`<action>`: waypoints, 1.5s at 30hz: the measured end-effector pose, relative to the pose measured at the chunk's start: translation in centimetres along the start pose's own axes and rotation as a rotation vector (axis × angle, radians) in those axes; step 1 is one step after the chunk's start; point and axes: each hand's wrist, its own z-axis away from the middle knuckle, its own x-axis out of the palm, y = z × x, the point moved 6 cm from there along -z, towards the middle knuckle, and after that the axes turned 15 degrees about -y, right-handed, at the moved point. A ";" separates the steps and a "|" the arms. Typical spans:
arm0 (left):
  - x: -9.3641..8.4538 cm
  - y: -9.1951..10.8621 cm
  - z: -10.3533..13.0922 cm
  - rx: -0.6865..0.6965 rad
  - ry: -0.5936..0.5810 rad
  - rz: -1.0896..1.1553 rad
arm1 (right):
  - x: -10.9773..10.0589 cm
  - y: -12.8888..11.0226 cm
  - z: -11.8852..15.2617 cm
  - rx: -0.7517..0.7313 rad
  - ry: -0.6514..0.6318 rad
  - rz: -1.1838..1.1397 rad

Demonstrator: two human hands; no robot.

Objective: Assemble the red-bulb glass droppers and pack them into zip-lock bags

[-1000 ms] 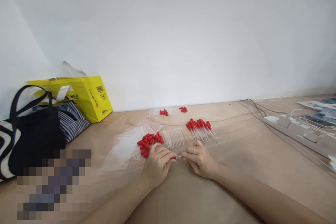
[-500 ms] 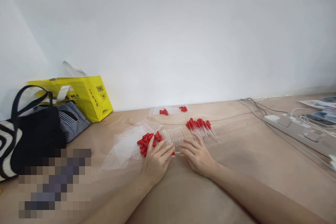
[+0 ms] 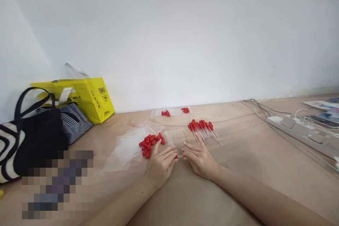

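Observation:
Between the fingertips of my left hand [image 3: 161, 164] is a red rubber bulb [image 3: 176, 156]. My right hand [image 3: 200, 157] pinches a thin clear tube [image 3: 180, 156] whose left end meets that bulb. Just beyond my hands lies a row of loose clear tubes [image 3: 174, 137]. A pile of red bulbs [image 3: 147, 144] is at the left, beside my left hand. Several tubes with red bulbs on them [image 3: 202, 127] lie together beyond my right hand.
Flat clear plastic bags [image 3: 124, 148] lie left of the bulbs. Farther back, another bag [image 3: 174, 112] carries red bulbs and tubes. A yellow bag [image 3: 97, 99] and a black bag [image 3: 39, 141] stand left; a power strip [image 3: 304, 130] with cables lies right.
Both hands have stayed nearly in place over the same bulb and tube. More of the bulb and the pile at the left now shows. The view has shifted slightly.

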 end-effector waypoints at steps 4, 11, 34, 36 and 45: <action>0.1 0.0 -0.1 0.003 -0.031 0.021 | -0.1 0.0 -0.1 0.000 -0.004 -0.041; 0.5 -0.1 -0.1 -0.014 -0.084 0.067 | 0.0 0.0 -0.2 -0.001 -0.044 -0.083; -0.4 -1.3 0.4 -0.056 -0.030 0.006 | 0.0 0.3 -0.2 0.024 -0.062 -0.010; -0.6 -1.3 0.4 -0.064 -0.020 -0.007 | -0.2 0.3 -0.2 0.044 -0.053 0.012; -0.4 -1.0 0.2 -0.079 -0.051 -0.029 | -0.2 0.3 -0.2 0.139 -0.098 0.102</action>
